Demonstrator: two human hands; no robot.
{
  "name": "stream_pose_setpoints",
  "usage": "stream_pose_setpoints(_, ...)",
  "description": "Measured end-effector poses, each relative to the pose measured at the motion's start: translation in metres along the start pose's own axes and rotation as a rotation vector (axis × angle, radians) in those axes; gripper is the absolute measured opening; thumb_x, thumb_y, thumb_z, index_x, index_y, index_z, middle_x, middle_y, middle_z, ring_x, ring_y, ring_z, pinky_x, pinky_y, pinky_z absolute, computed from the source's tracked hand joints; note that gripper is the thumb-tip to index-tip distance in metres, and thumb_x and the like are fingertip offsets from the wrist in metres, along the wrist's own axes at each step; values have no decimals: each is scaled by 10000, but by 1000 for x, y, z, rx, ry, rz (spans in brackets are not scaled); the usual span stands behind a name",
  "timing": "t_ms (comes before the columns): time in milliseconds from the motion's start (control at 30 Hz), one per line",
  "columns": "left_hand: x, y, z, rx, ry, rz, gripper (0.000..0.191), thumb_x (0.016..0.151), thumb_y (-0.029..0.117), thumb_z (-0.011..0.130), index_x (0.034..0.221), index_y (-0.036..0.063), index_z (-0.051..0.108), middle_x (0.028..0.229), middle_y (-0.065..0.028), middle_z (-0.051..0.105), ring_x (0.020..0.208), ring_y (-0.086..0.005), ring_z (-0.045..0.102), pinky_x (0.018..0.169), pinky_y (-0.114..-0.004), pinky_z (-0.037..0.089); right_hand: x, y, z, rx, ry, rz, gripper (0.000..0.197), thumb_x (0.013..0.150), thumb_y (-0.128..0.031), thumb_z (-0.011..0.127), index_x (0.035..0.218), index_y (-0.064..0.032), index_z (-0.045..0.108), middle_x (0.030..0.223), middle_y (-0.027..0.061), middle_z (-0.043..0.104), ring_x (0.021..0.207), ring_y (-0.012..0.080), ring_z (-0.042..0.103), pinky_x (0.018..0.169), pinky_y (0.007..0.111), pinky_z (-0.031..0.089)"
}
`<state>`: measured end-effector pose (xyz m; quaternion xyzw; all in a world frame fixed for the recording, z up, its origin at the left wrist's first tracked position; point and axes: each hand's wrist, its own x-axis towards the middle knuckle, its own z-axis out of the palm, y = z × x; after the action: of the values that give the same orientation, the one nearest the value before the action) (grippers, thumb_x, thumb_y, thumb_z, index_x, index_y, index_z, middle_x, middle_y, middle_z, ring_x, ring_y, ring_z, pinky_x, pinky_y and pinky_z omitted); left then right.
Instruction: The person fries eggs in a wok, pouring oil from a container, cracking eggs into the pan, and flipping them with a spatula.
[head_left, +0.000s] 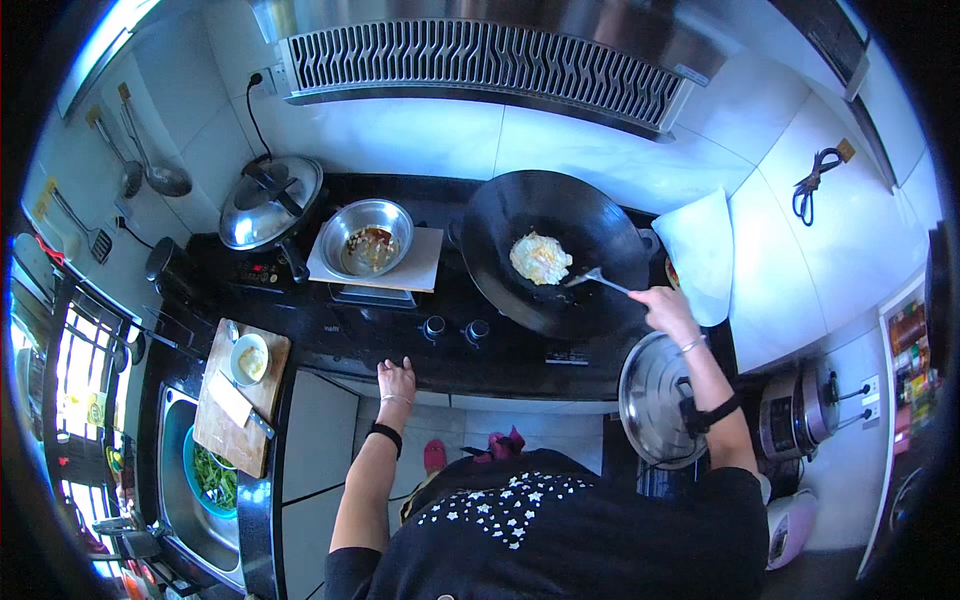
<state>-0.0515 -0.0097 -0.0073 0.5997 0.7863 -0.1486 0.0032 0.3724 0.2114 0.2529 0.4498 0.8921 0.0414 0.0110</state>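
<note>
A black wok (600, 210) sits on the stove, with a fried egg (541, 259) in it. My right hand (666, 309) grips the handle of a metal spatula (596, 277), whose head rests in the wok just right of the egg. My left hand (397, 380) is empty, its fingers apart, near the front edge of the black counter. Left of the wok, a steel bowl (367, 238) with brown sauce and chopped bits stands on a white board (420, 259).
A large pan lid (652, 405) lies below my right forearm. At left are a lidded pan (279, 206), a cutting board (262, 352) with a cleaver (231, 397) and a small bowl (238, 367), and a sink (176, 480) holding a basin of greens (214, 476). A range hood (480, 60) hangs above.
</note>
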Motion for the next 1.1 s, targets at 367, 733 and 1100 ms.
stream_pose_setpoints(367, -10, -2, -23, 1, -61, 10, 384, 906, 147, 353, 1271, 54, 429, 1040, -185, 605, 1047, -302, 526, 936, -425, 338, -1, 5, -53, 149, -257, -23, 458, 691, 12, 489, 1038, -239, 652, 969, 126, 636, 899, 277, 603, 753, 358, 484)
stream_pose_setpoints(733, -9, -1, -23, 35, -13, 36, 366, 895, 175, 376, 1234, 73, 469, 932, -119, 637, 965, -267, 553, 844, -394, 372, -13, -12, -39, 122, -188, -26, 454, 708, -2, 482, 1078, -221, 629, 954, 143, 631, 873, 295, 610, 713, 366, 500)
stream_pose_setpoints(1100, -3, -1, -12, -18, 61, 20, 334, 937, 183, 296, 1081, 81, 580, 899, -124, 644, 947, -262, 558, 853, -385, 377, -4, -41, -4, 190, -115, 145, 493, 706, -21, 497, 1129, -255, 593, 975, 141, 626, 902, 311, 595, 761, 400, 484)
